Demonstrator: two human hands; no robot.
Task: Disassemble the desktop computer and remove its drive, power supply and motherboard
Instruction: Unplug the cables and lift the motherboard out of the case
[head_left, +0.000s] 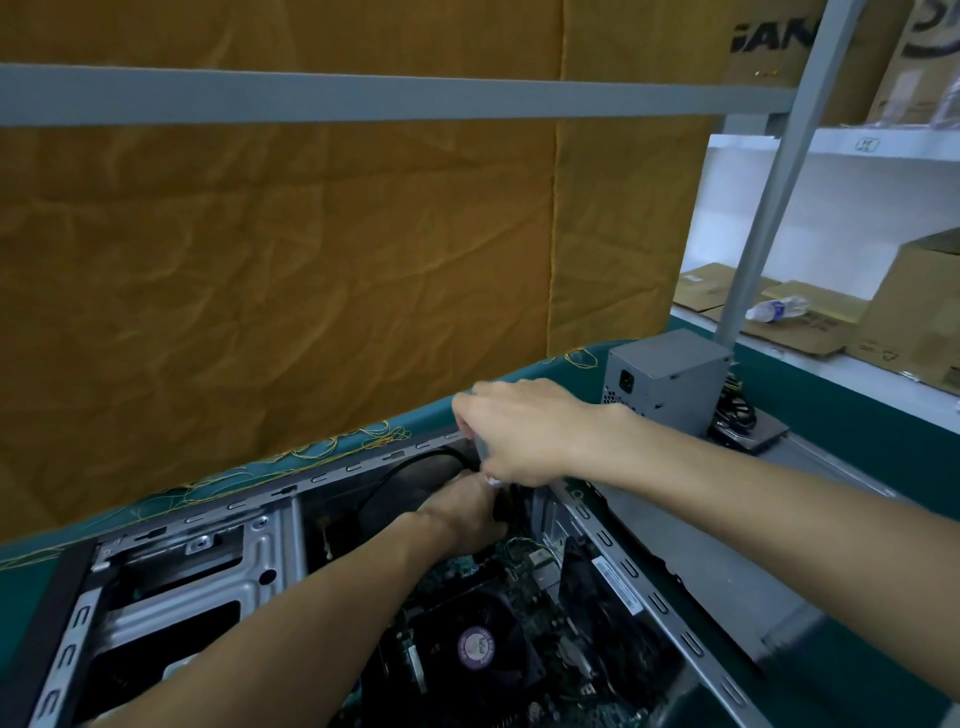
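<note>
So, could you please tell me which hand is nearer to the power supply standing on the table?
Right. The right hand is at the case's far rim, beside the power supply; the left hand reaches lower, inside the case.

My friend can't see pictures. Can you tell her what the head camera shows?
Two bare hands reach into the far corner of an open computer case lying on a green table: the right hand on top, the left hand below it by a black cable. The motherboard and its fan are inside. A grey power supply stands outside, behind the case.
</note>
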